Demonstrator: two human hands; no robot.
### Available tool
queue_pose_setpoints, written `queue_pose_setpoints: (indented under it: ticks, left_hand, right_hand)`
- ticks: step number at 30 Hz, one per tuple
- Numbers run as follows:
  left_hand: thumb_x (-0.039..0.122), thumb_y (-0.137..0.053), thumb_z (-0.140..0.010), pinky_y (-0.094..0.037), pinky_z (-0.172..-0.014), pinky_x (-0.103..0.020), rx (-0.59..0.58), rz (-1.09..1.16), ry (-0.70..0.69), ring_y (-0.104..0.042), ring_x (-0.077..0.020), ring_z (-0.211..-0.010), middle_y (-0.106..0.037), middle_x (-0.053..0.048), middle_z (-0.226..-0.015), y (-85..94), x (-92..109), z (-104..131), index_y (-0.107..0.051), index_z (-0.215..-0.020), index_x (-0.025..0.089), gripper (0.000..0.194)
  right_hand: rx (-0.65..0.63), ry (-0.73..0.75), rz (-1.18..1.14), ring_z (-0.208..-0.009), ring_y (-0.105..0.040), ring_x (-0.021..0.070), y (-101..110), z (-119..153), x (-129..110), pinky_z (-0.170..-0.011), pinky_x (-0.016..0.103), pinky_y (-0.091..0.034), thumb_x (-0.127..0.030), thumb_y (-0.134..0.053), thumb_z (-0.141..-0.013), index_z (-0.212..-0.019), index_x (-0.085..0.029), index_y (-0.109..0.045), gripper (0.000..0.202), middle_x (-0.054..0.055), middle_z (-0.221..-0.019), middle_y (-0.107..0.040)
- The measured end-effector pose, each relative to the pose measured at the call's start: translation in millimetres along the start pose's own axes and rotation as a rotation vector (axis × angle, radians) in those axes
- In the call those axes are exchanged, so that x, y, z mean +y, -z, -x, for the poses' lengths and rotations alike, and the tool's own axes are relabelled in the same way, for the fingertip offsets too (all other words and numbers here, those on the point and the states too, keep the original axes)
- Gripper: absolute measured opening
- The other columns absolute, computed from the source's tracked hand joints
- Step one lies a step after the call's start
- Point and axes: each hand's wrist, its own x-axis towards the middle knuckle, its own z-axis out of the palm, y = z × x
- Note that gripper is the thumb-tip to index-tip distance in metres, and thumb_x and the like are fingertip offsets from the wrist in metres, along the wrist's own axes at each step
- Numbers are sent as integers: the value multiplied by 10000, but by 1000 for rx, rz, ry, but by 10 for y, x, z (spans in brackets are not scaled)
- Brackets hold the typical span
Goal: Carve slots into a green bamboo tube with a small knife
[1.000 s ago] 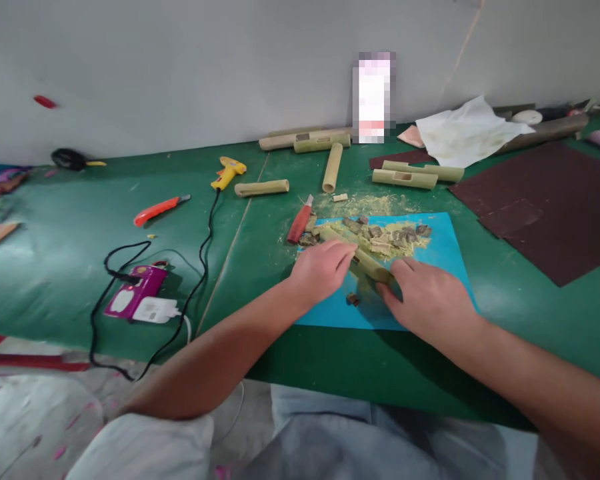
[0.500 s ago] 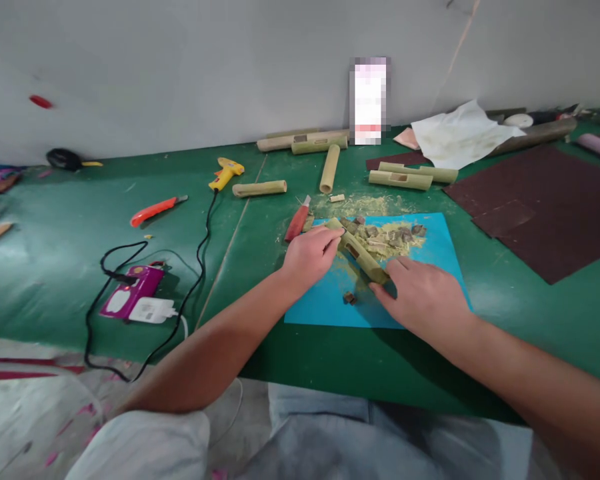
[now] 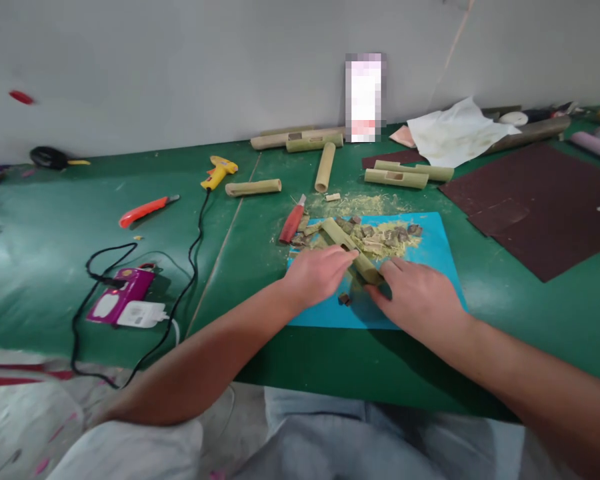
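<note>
A green bamboo tube with a cut-out slot lies slantwise over a blue sheet. My right hand grips its near end between thumb and fingers. At the slot is my left hand, fingers closed together against the tube's side and covering part of the opening. Behind the tube spreads a heap of bamboo chips and shavings. A red-handled knife rests just beyond my left hand. One small dark chip sits on the sheet below the tube.
Several more bamboo tubes lie farther back. On the left are a yellow glue gun, an orange utility knife and a purple power strip with a black cord. Dark brown sheets and white paper occupy the right.
My left hand has slid from the tube's far end down to its slot, leaving the far end uncovered. My right hand keeps its grip. The view has shifted slightly.
</note>
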Motion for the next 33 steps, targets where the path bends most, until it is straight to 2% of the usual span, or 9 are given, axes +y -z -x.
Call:
queue_pose_setpoints:
  ticks: [4, 8, 13, 17, 21, 25, 30, 33]
  left_hand:
    - [234, -449, -1068, -605, -773, -246, 28, -15, 113, -749, -168, -903, -783, -90, -1002, 25, 33, 7, -739, -1164, 145, 319]
    - [257, -436, -1072, -590, -695, -226, -55, -21, -3, -748, -158, -817, -782, -68, -972, -1, 84, 37, -719, -1228, 168, 335]
    - [254, -430, -1076, -600, -739, -245, 48, -64, 59, -751, -177, -877, -783, -93, -983, -16, 50, 44, -740, -1139, 129, 340]
    - [258, -436, -1073, -591, -693, -242, -33, -37, -21, -748, -165, -812, -782, -67, -955, -14, 3, 31, -723, -1200, 161, 329]
    - [269, -426, -1070, -597, -732, -248, 74, -113, 52, -745, -177, -849, -776, -91, -937, -9, -11, 24, -750, -1114, 144, 351]
    - [258, -397, -1078, -574, -689, -211, -45, -59, -90, -728, -141, -776, -769, -58, -918, -12, 81, 68, -716, -1232, 180, 362]
    - [253, -382, -1087, -561, -660, -234, 48, -102, -49, -728, -159, -771, -767, -79, -892, -13, 164, 74, -726, -1157, 132, 372]
    - [255, -349, -1094, -521, -589, -232, -64, -80, -134, -696, -148, -683, -744, -39, -816, -16, 209, 70, -716, -1187, 168, 389]
  right_hand:
    - [8, 12, 14, -689, -614, 194, 14, 1, -10, -588, 317, -283, -357, -595, -937, -828, -194, -638, 201, 74, -775, -681]
    - [-28, 13, -10, -692, -619, 191, 22, -13, -11, -590, 313, -292, -323, -603, -926, -844, -190, -653, 165, 76, -794, -694]
    - [-51, -31, -25, -716, -627, 207, 23, -15, -8, -598, 323, -293, -370, -589, -944, -868, -192, -658, 206, 86, -825, -697]
    - [-106, -35, -29, -733, -637, 215, 40, -14, -10, -598, 324, -297, -360, -593, -948, -879, -191, -659, 194, 90, -832, -700]
    - [-88, -33, -39, -747, -634, 206, 45, -24, -7, -610, 317, -321, -358, -599, -946, -886, -196, -655, 181, 88, -853, -706]
    - [-84, -16, -41, -727, -627, 194, 46, -29, 3, -603, 311, -322, -343, -608, -932, -863, -198, -656, 167, 80, -836, -707]
    - [-64, -21, -49, -714, -625, 199, 43, -16, 10, -605, 316, -319, -349, -583, -945, -856, -194, -658, 194, 83, -822, -702]
    - [-51, -7, -56, -689, -611, 197, 24, -12, 14, -598, 319, -299, -326, -576, -941, -838, -195, -649, 182, 76, -792, -691]
